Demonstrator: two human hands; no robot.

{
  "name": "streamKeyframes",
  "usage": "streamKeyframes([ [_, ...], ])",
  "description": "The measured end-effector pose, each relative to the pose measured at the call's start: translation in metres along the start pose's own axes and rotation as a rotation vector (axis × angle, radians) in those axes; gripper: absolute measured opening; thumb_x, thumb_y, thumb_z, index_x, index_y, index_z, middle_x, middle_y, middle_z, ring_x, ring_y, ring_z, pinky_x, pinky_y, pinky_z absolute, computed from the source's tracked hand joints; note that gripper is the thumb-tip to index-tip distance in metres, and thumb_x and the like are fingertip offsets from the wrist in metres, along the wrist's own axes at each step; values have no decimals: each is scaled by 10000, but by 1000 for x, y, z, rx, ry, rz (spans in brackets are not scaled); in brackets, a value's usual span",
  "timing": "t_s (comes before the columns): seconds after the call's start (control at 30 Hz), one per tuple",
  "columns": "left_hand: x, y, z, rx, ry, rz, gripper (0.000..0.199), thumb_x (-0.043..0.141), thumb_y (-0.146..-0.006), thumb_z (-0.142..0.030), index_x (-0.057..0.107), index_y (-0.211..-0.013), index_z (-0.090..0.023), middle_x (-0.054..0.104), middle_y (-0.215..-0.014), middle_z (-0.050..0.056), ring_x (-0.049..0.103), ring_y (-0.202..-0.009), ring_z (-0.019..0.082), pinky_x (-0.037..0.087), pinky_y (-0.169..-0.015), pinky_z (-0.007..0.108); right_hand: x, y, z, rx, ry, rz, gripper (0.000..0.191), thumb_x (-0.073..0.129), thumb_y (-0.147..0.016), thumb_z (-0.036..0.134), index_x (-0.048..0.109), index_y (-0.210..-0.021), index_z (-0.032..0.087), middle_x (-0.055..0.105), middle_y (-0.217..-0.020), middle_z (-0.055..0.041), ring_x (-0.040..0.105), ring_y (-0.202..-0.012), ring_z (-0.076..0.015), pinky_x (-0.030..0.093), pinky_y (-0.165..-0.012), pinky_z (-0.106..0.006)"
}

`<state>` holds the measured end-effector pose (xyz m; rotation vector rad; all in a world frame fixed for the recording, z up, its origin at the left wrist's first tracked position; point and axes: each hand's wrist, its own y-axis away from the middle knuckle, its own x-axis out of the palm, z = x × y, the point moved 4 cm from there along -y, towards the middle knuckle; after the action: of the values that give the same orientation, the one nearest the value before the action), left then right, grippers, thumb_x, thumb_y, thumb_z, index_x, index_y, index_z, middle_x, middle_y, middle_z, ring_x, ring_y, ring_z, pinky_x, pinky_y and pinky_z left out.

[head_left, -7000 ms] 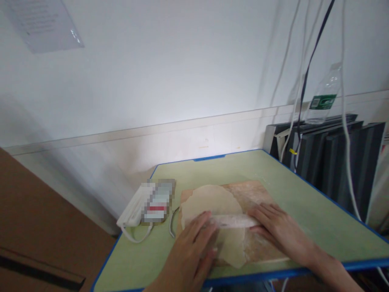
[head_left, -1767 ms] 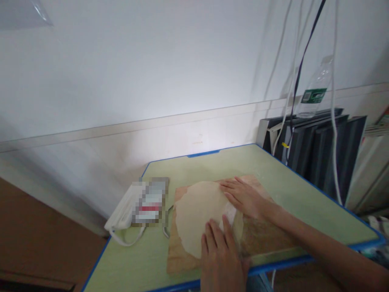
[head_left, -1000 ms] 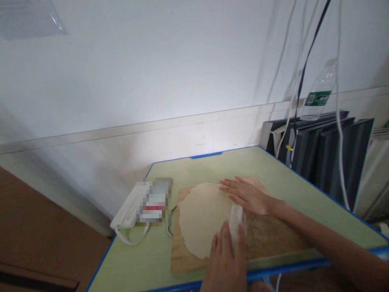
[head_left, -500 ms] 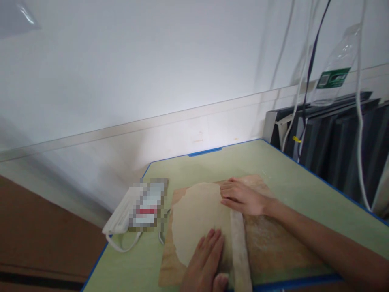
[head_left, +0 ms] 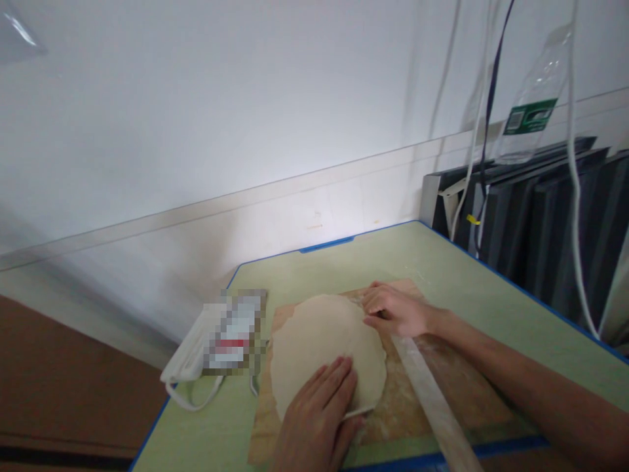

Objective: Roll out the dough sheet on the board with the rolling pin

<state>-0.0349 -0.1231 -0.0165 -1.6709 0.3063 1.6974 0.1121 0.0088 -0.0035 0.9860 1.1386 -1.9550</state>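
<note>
A thin, roundish sheet of dough [head_left: 314, 341] lies on a wooden board [head_left: 486, 400]. My left hand [head_left: 319, 410] rests flat on the near part of the dough, fingers stretched out. At the far right edge of the sheet, my right hand [head_left: 398, 311] has its fingers curled and appears to pinch the dough's rim; its fingertips are partly hidden. A floured rolling pin [head_left: 432, 400] slants across the board, right of the dough. Its far end lies under my right palm, and its near end runs out of the bottom of the view.
The board stands on a green table [head_left: 289, 275] with a blue edge. A white face mask [head_left: 189, 347] and a blurred-out flat item [head_left: 236, 334] lie at its left. On the right are dark panels [head_left: 535, 203], hanging cables [head_left: 577, 196] and a plastic bottle [head_left: 531, 118].
The rolling pin has swung right, off the dough, and now slants. My right hand's fingers have curled at the dough's edge. My left hand has shifted slightly left and up, still on the dough.
</note>
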Motion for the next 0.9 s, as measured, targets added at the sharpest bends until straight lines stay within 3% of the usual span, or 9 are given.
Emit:
streamKeyframes([
  [0.2, -1, -1, 3, -16, 178, -89, 348, 465, -848, -234, 516, -1185, -166, 542, -1226, 69, 489, -1139, 153, 412, -946, 267, -4, 3, -5, 19, 69, 9, 338, 388, -832, 214, 340, -497, 197, 462, -503, 11, 441, -561, -118, 307, -645, -274],
  [0.37, -15, -4, 27, -521, 500, -137, 316, 376, -891, -315, 659, -954, -191, 694, -894, 37, 634, -863, 182, 496, -787, 257, -3, 3, -6, 7, 98, 23, 316, 388, -826, 194, 381, -509, 193, 495, -519, -4, 462, -581, -127, 299, -639, -277],
  [0.43, -18, -4, 33, -644, 576, -144, 354, 375, -883, -361, 680, -890, -180, 695, -793, 41, 636, -804, 208, 497, -760, 275, -3, 3, -7, 19, 112, 28, 312, 392, -822, 184, 399, -511, 191, 506, -526, -6, 469, -588, -129, 297, -629, -276],
  [0.5, -15, -6, 31, -610, 641, -80, 343, 384, -875, -359, 674, -942, -190, 690, -893, 53, 616, -902, 219, 462, -841, 298, -2, 3, -7, 31, 120, 38, 308, 399, -823, 192, 422, -516, 190, 517, -533, -9, 474, -592, -131, 301, -627, -276],
  [0.57, -6, -7, 24, -470, 665, 48, 319, 419, -857, -313, 618, -1087, -213, 612, -1129, 59, 526, -1090, 215, 367, -968, 330, -2, 3, -7, 40, 119, 34, 310, 398, -830, 210, 445, -525, 189, 525, -536, -14, 478, -591, -135, 312, -638, -279],
  [0.63, 5, -7, 15, -321, 652, 168, 433, 493, -800, -243, 498, -1232, -224, 447, -1318, 56, 381, -1231, 212, 248, -1048, 365, -3, 3, -6, 44, 113, 25, 321, 384, -840, 221, 458, -529, 187, 531, -537, -18, 480, -586, -138, 323, -650, -284],
  [0.7, 12, -7, 10, -267, 635, 225, 607, 540, -735, -174, 374, -1317, -221, 320, -1393, 54, 271, -1290, 216, 162, -1079, 395, -2, 4, -6, 48, 110, 29, 333, 372, -846, 226, 456, -526, 187, 531, -533, -22, 480, -579, -138, 327, -646, -283],
  [0.8, 14, -8, 8, -373, 711, 198, 553, 512, -765, -171, 397, -1303, -225, 315, -1394, 43, 259, -1296, 211, 135, -1084, 406, -1, 4, -7, 52, 113, 47, 338, 369, -849, 234, 452, -524, 187, 530, -531, -22, 481, -579, -137, 326, -644, -280],
  [0.9, 4, -7, 21, -668, 911, 57, 334, 507, -815, -267, 584, -1135, -209, 476, -1291, 61, 354, -1248, 232, 172, -1071, 413, -1, 3, -9, 52, 115, 32, 349, 360, -851, 226, 447, -515, 186, 531, -531, -25, 482, -577, -134, 323, -638, -278],
])
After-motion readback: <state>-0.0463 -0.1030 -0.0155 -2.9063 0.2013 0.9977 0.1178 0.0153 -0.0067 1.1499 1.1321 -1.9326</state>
